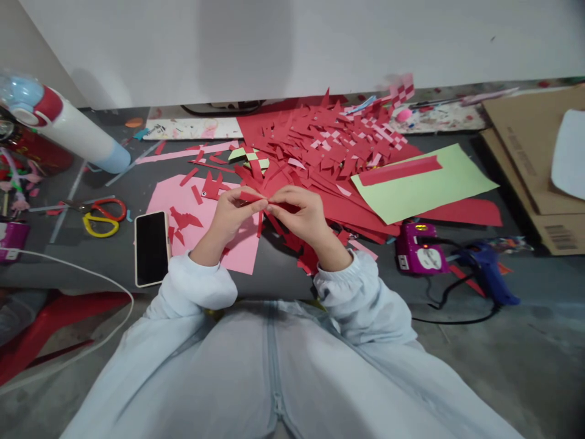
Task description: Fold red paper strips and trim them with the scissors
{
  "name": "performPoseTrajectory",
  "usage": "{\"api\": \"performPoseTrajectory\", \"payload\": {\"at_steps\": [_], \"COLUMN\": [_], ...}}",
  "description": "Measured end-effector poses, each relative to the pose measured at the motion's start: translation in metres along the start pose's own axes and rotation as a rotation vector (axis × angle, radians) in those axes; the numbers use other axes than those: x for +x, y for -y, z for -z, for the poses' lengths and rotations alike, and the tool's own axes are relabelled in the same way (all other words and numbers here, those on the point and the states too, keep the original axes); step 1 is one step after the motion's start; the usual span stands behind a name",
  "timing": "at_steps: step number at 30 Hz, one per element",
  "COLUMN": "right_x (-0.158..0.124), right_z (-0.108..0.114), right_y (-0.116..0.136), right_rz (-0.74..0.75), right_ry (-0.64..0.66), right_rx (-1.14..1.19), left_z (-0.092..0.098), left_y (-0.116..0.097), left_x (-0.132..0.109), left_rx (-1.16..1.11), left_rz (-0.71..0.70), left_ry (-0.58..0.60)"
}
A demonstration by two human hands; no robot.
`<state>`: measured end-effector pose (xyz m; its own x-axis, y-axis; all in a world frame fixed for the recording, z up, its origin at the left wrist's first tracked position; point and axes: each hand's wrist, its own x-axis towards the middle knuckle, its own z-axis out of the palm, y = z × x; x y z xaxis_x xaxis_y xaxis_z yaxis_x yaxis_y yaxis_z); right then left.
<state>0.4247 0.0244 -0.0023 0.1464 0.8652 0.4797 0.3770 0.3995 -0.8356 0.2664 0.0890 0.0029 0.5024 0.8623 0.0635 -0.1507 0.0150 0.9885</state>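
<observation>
My left hand (233, 213) and my right hand (297, 213) meet at the middle of the grey work surface (114, 256), fingertips pinched together on a small red paper strip (258, 200). Both hands are closed around it. Under my left hand lies a pink paper sheet (183, 195) with red scraps on it. Behind the hands spreads a big heap of cut red paper pieces (320, 140), some woven with pink into checkered squares.
A black phone (151, 247) lies left of my left wrist. Scissors with red and yellow handles (103, 216) lie further left. A light green sheet (425, 183), a purple device (418, 247) and a blue glue gun (487, 271) sit at right. Cardboard (525, 146) is far right.
</observation>
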Motion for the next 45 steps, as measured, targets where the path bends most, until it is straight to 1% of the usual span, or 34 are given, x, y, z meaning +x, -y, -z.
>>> {"api": "performPoseTrajectory", "payload": {"at_steps": [4, 11, 17, 23, 27, 30, 32, 33, 36, 38, 40, 45], "right_x": [0.0, 0.0, 0.001, 0.002, 0.001, 0.001, 0.001, 0.001, 0.001, 0.001, 0.001, 0.001], "right_z": [-0.001, 0.0, 0.001, 0.001, 0.001, 0.001, 0.001, 0.001, 0.0, 0.0, -0.001, -0.001], "right_y": [0.001, 0.003, 0.003, 0.001, 0.0, -0.001, -0.002, -0.002, -0.002, -0.001, -0.002, -0.003], "right_rz": [-0.001, 0.011, -0.047, -0.091, -0.114, -0.123, -0.129, -0.133, -0.134, -0.125, -0.115, -0.101], "right_ry": [0.034, 0.05, 0.058, 0.068, 0.043, 0.019, 0.017, 0.018, 0.036, 0.055, 0.075, 0.084], "right_rx": [-0.023, -0.019, -0.024, 0.001, 0.016, 0.032, 0.035, 0.035, 0.031, 0.02, 0.004, -0.037], "left_z": [0.0, -0.002, 0.0, 0.008, 0.013, 0.012, 0.01, 0.009, 0.005, 0.003, 0.001, 0.0], "left_y": [-0.002, -0.002, -0.002, -0.001, -0.003, -0.008, -0.009, -0.009, -0.005, -0.001, 0.001, -0.005], "left_x": [0.0, 0.0, 0.003, 0.006, 0.007, 0.009, 0.009, 0.008, 0.006, 0.004, 0.003, 0.001], "left_rx": [0.037, 0.013, 0.024, 0.018, -0.019, -0.07, -0.101, -0.103, -0.048, -0.005, 0.022, 0.021], "left_rz": [-0.026, -0.04, -0.015, -0.046, -0.064, -0.07, -0.043, -0.019, 0.054, 0.088, 0.095, 0.035], "left_ry": [-0.036, -0.106, -0.2, -0.28, -0.325, -0.363, -0.344, -0.305, -0.105, -0.023, -0.033, -0.142]}}
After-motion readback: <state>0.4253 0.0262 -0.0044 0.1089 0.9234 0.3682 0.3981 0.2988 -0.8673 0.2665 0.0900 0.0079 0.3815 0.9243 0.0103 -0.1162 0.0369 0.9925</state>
